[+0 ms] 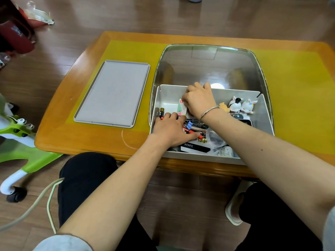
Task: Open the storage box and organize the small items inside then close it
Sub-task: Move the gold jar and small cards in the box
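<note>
The grey storage box stands open on the table, its clear lid tilted up behind it. My right hand is inside near the back wall, fingers curled round a small green and white packet. My left hand lies flat over pens and a blue binder clip in the middle of the box. Two batteries lie at the left wall. Small toy figures stand at the back right. A black card marked BENTE and a clear round lid lie at the front.
A grey tray lies on the yellow mat left of the box. The wooden table's front edge is close to my knees. A green ride-on toy and a cable are on the floor at left.
</note>
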Motion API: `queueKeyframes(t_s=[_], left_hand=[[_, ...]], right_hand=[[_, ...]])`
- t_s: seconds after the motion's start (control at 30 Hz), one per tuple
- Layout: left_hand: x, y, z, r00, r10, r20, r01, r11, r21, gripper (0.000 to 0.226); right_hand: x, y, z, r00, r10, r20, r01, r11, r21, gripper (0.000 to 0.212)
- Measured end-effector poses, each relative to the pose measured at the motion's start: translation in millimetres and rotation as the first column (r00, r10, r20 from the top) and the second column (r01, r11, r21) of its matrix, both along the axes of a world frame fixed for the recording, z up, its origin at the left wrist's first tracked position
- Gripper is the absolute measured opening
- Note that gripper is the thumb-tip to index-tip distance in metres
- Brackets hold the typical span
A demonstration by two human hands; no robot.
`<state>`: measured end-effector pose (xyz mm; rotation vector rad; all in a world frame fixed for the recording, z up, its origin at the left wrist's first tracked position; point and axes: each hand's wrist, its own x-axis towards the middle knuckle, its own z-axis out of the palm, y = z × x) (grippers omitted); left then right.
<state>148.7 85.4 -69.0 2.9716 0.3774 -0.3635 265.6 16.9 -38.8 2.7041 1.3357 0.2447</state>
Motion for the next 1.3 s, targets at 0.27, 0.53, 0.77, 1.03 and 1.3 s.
queueKeyframes(t_s=[0.27,0.53,0.77,1.03,1.3], left_hand=[[-1,0,-2,0.999,0.014,0.047,-0.014,1.0,-0.01,0.089],[1,2,-1,0.998,0.037,0.06,-0.033,0.998,-0.053,0.083],[6,0,-1,0.998,0.056,0.004,-0.056,0.998,-0.024,0.095],[7,-1,-1,1.0,0.029,-0.005,-0.029,1.0,0.001,0.095],[7,-1,1,1.0,0.023,-0.002,-0.023,1.0,0.001,0.093]], right_hand=[[2,-11,-2,0.995,0.032,-0.097,-0.027,0.998,0.05,0.022],[14,-38,10,0.977,-0.039,-0.21,0.077,0.982,0.174,0.039],[8,-38,17,0.939,-0.088,-0.331,0.141,0.98,0.137,0.036],[4,-40,17,0.925,-0.064,-0.375,0.148,0.968,0.2,0.037],[7,-46,12,0.932,-0.086,-0.353,0.175,0.957,0.231,0.043]])
